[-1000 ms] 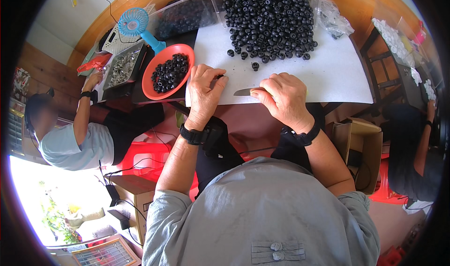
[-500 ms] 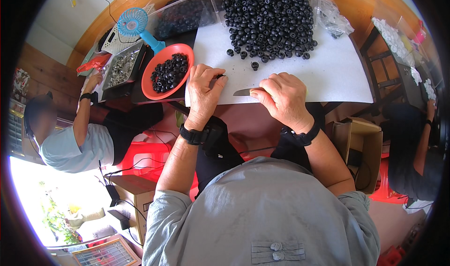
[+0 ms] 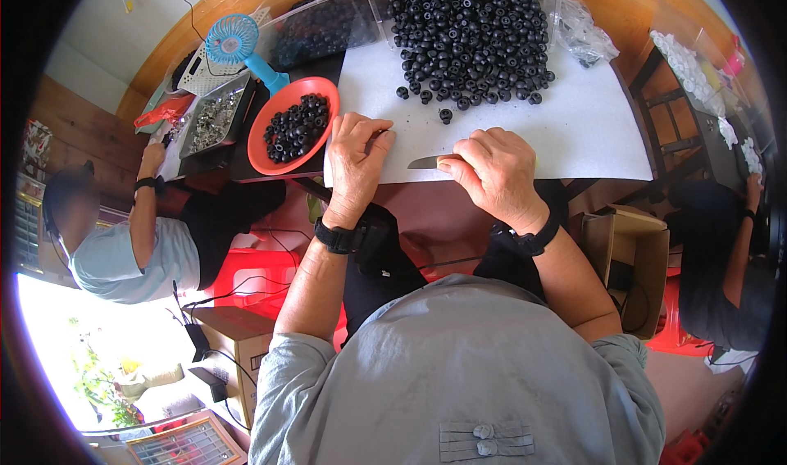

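My right hand [image 3: 494,167] is closed around a small knife, with its blade [image 3: 423,163] pointing left over the white table sheet [image 3: 590,133]. Left of the blade tip, my left hand [image 3: 359,155] pinches a small black piece [image 3: 384,132], mostly covered by the thumb and fingers. It looks like the round black parts nearby. A large heap of these black parts [image 3: 471,39] spreads beyond both hands, and one loose part [image 3: 445,116] lies nearest the knife. Beside my left hand stands an orange-red bowl [image 3: 257,155] holding more black parts.
A blue handheld fan [image 3: 264,72] stands behind the bowl, near a metal tray [image 3: 239,96] of small shiny pieces. A clear plastic bag [image 3: 586,31] lies right of the heap. One co-worker [image 3: 135,256] sits at left, another [image 3: 713,244] at right. An open cardboard box [image 3: 648,281] is below the table.
My hands have barely moved; the left thumb and fingers have shifted slightly, and less of the black piece shows. The left co-worker's hand has drawn back a little toward their body.
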